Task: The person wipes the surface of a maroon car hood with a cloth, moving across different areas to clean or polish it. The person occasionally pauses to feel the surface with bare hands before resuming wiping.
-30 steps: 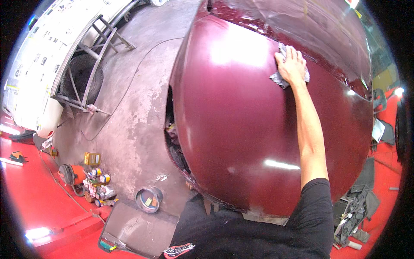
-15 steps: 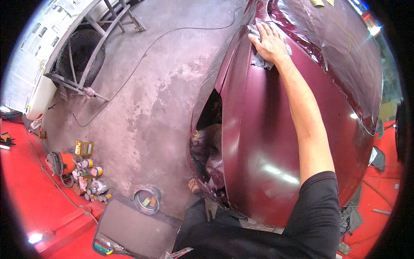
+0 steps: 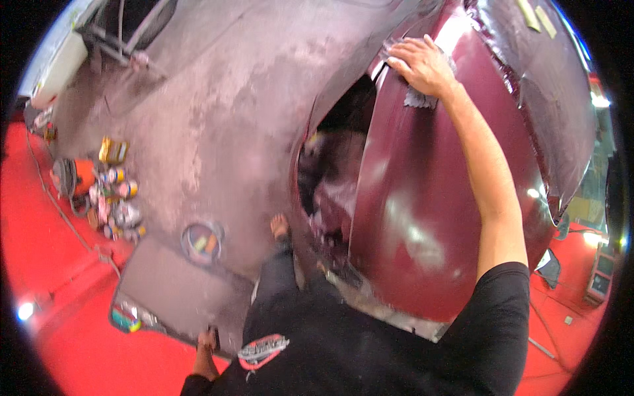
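My right hand (image 3: 422, 67) presses a crumpled grey cloth (image 3: 421, 99) flat against the far part of a dark maroon car hood (image 3: 422, 198). The fingers lie over the cloth, which shows at their tips and below the palm. At the lower left, my left hand (image 3: 207, 340) hangs beside my body with its fingers curled around a small dark object (image 3: 213, 334), too blurred to name. Left of the hood is an open gap in the car's front (image 3: 333, 158), with crumpled sheeting inside.
A grey panel (image 3: 178, 284) lies on the floor at my left, with a round bucket (image 3: 203, 241) at its edge. Farther left stand an orange-and-black machine (image 3: 74, 177), a yellow can (image 3: 113, 150) and several smaller cans. Clear sheeting (image 3: 555, 72) covers the windshield area.
My right hand and the cloth have come nearer along the hood. My left hand has come into view at the lower left. The whole view has shifted.
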Demonstrator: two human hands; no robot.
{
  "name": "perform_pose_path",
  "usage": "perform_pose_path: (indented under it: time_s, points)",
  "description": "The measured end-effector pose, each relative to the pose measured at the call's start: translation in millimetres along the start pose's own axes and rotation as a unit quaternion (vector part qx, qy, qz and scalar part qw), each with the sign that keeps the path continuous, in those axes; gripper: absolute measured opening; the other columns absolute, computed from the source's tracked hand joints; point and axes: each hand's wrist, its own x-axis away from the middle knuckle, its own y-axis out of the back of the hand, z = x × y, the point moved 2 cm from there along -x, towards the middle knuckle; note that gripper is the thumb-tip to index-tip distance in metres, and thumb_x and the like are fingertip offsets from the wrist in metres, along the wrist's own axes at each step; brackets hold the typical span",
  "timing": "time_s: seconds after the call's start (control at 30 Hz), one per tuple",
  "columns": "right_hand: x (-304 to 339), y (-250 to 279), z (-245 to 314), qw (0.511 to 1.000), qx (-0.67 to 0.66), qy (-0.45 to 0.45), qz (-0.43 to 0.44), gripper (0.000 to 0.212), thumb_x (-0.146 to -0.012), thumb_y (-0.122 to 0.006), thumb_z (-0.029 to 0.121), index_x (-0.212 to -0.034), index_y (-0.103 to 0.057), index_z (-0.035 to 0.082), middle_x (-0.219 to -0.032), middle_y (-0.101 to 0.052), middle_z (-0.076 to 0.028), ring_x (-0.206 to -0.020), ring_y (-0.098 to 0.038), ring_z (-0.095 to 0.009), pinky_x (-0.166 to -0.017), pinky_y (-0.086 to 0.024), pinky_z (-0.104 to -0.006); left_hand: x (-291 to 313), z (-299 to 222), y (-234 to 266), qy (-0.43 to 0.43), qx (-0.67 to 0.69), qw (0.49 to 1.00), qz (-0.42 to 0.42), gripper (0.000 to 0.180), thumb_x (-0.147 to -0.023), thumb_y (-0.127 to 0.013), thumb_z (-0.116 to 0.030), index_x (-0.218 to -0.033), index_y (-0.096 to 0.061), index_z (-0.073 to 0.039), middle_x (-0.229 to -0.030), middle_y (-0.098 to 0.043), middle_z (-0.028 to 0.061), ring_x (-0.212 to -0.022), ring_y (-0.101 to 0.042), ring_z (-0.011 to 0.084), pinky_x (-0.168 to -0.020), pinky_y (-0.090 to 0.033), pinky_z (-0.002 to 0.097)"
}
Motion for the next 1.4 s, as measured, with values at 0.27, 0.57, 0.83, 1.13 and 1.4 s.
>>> perform_pose_path:
  time_s: [0.27, 0.57, 0.83, 1.13, 1.4]
  points:
    - [123.7, 21.6, 150.5, 0.986, -0.075, 0.13, -0.074, 0.047, -0.104, -0.061, 0.045, -0.139, -0.071, 0.015, -0.147, -0.067, -0.006, -0.15, -0.05, -0.025, -0.129, -0.028, -0.0543, 69.6, -87.8, -107.3, 0.119, 0.1, 0.987, 0.03, 0.059, -0.1, -0.06, -0.047, -0.115, -0.074, 0.008, -0.116, -0.072, 0.0355, -0.12, -0.069, 0.0481, -0.097, -0.053, 0.0542]
    - [332.2, -21.3, 324.4, 0.965, -0.162, 0.2, -0.058, 0.042, -0.098, -0.067, 0.033, -0.133, -0.072, 0.009, -0.145, -0.065, -0.006, -0.153, -0.044, -0.027, -0.132, -0.025, -0.0537, 40.2, -47.9, -284.8, 0.027, 0.271, 0.962, -0.027, 0.051, -0.103, -0.06, -0.043, -0.112, -0.076, 0.005, -0.101, -0.076, 0.0297, -0.1, -0.076, 0.0411, -0.088, -0.054, 0.0489]
    - [509.9, -37.3, 324.4, 0.979, -0.169, 0.024, -0.109, 0.058, -0.1, -0.067, 0.032, -0.156, -0.056, 0.02, -0.165, -0.05, 0.001, -0.16, -0.035, -0.026, -0.132, -0.021, -0.0534, 48.1, 13.5, -333.1, -0.029, 0.174, 0.984, 0.026, 0.05, -0.107, -0.059, -0.037, -0.108, -0.075, 0.011, -0.103, -0.077, 0.0305, -0.099, -0.076, 0.0407, -0.089, -0.054, 0.0518]
    - [750.7, -83.4, 207.7, 0.839, -0.035, -0.532, -0.112, 0.067, -0.11, -0.049, 0.047, -0.169, -0.038, 0.018, -0.175, -0.036, -0.007, -0.162, -0.028, -0.035, -0.131, -0.02, -0.0565, 64.3, -24.5, -233.6, -0.06, -0.001, 0.998, -0.031, 0.051, -0.106, -0.06, -0.038, -0.109, -0.075, 0.011, -0.103, -0.076, 0.0326, -0.102, -0.076, 0.0423, -0.09, -0.054, 0.0514]
    - [684.4, -64.3, 170.4, 0.651, 0.032, -0.75, -0.108, 0.067, -0.11, -0.043, 0.056, -0.166, -0.042, 0.02, -0.173, -0.038, -0.007, -0.152, -0.042, -0.038, -0.117, -0.039, -0.0647, 29.6, -86.3, -73.8, -0.047, -0.048, 0.994, -0.084, 0.053, -0.106, -0.06, -0.039, -0.109, -0.075, 0.011, -0.104, -0.075, 0.0345, -0.104, -0.075, 0.0437, -0.092, -0.053, 0.0511]
